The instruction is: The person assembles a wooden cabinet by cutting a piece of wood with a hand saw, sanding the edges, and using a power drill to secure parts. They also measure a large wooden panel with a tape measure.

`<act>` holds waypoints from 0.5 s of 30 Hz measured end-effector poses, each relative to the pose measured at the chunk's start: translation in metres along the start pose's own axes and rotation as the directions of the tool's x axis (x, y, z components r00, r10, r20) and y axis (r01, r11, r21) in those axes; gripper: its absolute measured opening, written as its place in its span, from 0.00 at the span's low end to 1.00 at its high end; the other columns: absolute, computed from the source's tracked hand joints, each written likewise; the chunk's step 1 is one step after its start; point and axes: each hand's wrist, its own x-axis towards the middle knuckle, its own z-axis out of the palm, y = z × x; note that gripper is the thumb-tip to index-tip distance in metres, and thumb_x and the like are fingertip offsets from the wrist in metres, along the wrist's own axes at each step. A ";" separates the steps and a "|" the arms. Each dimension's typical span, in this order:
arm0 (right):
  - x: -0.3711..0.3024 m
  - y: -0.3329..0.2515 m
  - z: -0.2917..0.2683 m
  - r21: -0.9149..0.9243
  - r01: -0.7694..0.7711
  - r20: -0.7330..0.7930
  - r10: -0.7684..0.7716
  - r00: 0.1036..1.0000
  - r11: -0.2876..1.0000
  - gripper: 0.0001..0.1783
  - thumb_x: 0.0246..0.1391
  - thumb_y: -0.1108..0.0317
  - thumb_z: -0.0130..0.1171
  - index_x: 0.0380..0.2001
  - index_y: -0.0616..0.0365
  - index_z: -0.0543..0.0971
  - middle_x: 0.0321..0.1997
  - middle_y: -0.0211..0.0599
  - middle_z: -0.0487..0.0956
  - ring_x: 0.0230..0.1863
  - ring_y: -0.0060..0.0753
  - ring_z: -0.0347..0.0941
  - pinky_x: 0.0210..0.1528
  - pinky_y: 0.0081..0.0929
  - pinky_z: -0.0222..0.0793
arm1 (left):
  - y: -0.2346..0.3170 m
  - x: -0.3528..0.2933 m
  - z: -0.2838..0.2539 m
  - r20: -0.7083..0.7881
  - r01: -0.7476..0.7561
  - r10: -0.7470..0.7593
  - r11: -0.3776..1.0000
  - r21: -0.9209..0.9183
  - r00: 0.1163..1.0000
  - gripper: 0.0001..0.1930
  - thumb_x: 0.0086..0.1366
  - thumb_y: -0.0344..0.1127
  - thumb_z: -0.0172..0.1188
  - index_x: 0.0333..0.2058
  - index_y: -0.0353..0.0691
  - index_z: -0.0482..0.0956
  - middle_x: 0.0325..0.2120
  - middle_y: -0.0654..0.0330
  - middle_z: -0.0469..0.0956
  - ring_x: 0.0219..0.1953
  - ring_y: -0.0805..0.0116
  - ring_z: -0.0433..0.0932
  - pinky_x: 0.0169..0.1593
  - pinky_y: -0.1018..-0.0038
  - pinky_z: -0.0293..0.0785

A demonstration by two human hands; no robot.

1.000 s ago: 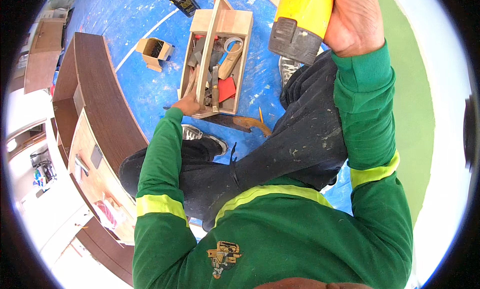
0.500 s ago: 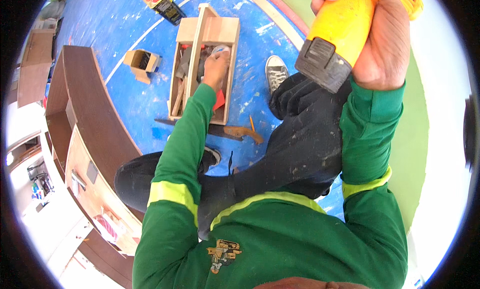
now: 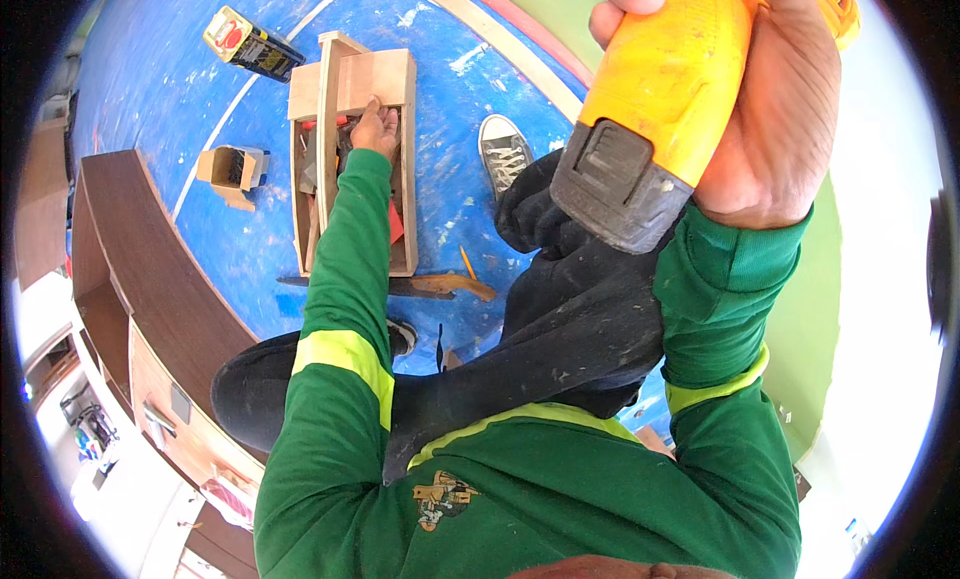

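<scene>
My right hand point(image 3: 780, 119) is raised at the upper right, wrapped around a yellow cordless drill point(image 3: 670, 89). The drill's black battery end points down toward my knee, while its front runs out of the picture. My left hand point(image 3: 376, 129) reaches into an open wooden toolbox point(image 3: 408, 204), on the right of its long centre handle. Its thumb and fingers look apart, with nothing visible between them. Mixed tools lie inside, partly covered by my hand and sleeve; a red piece point(image 3: 396, 222) shows near the front end.
A handsaw point(image 3: 440, 286) and a pencil point(image 3: 467, 262) lie on the blue floor before the toolbox. To its left stand a small open cardboard box point(image 3: 233, 176) and a tin can point(image 3: 250, 44). A brown cabinet point(image 3: 170, 249) fills the left side; a wooden strip point(image 3: 510, 44) lies far right.
The view has shifted, so the toolbox appears further left. My left hand no longer shows the whitish round item that was at its fingers. The drill remains in my right hand.
</scene>
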 end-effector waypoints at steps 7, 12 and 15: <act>-0.003 -0.005 -0.010 0.014 -0.003 -0.012 0.004 1.000 1.000 0.18 0.71 0.62 0.59 0.56 0.62 0.71 0.41 0.48 0.84 0.31 0.40 0.87 0.31 0.38 0.88 | -0.008 0.007 -0.002 0.025 -0.006 0.005 1.000 0.014 1.000 0.11 0.76 0.36 0.65 0.51 0.38 0.81 0.44 0.60 0.80 0.44 0.69 0.78 0.46 0.74 0.81; -0.004 -0.011 -0.014 0.004 0.003 -0.029 -0.003 1.000 1.000 0.18 0.70 0.62 0.60 0.56 0.61 0.71 0.41 0.47 0.84 0.31 0.40 0.87 0.31 0.38 0.88 | -0.013 0.000 0.003 0.084 -0.038 0.025 0.987 0.157 0.996 0.11 0.76 0.35 0.66 0.51 0.37 0.80 0.44 0.62 0.80 0.39 0.72 0.77 0.41 0.79 0.79; -0.007 -0.014 -0.013 -0.002 0.008 -0.034 -0.008 0.999 1.000 0.18 0.70 0.62 0.60 0.56 0.61 0.71 0.41 0.47 0.84 0.31 0.40 0.87 0.31 0.38 0.88 | -0.015 0.001 0.007 0.069 -0.088 0.074 0.969 0.232 0.995 0.13 0.75 0.34 0.66 0.52 0.34 0.79 0.43 0.61 0.81 0.37 0.71 0.77 0.41 0.79 0.78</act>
